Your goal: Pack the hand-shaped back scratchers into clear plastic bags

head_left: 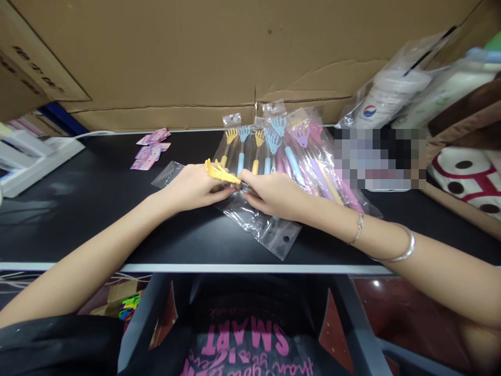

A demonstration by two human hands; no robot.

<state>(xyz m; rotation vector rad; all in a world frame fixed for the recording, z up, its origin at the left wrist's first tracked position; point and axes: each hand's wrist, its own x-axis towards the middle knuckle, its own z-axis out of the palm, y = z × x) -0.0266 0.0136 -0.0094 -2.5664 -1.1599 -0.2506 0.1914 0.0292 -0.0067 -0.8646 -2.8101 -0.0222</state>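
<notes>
**Yellow back scratcher point(221, 172) pinched between thumb and fingers above the desk point(78, 219)**

The yellow back scratcher is near the middle of the view, its hand-shaped head lying across the fingers of the left hand point(205, 185) and pointing toward ten o'clock. The right hand point(270, 193) has a narrow grip, thumb and fingers closed on the scratcher's neck. The left hand's fingers curl beneath, their tips close to the right hand's; I cannot tell whether that grip is holding the scratcher or only supporting it. The rest of the handle is hidden.

Taking the scratcher as the clock's centre, with twelve pointing away from the wearer, a spread of bagged back scratchers point(293, 163) lies between one and three o'clock, in yellow, blue, purple and pink, partly behind the right hand. A clear bag end point(277, 240) shows at five o'clock, below the right hand, and a clear plastic corner point(169, 173) sticks out at nine, beside the left. Pink and purple cards point(151, 151) lie at ten. A white stand point(50, 164) is farther off at nine, while a lidded cup point(391, 96) with a straw stands in clear plastic at two. Brown cardboard point(176, 57) rises at twelve. A thin bracelet point(359, 227) and a silver bangle point(410, 245) circle the right forearm.
</notes>
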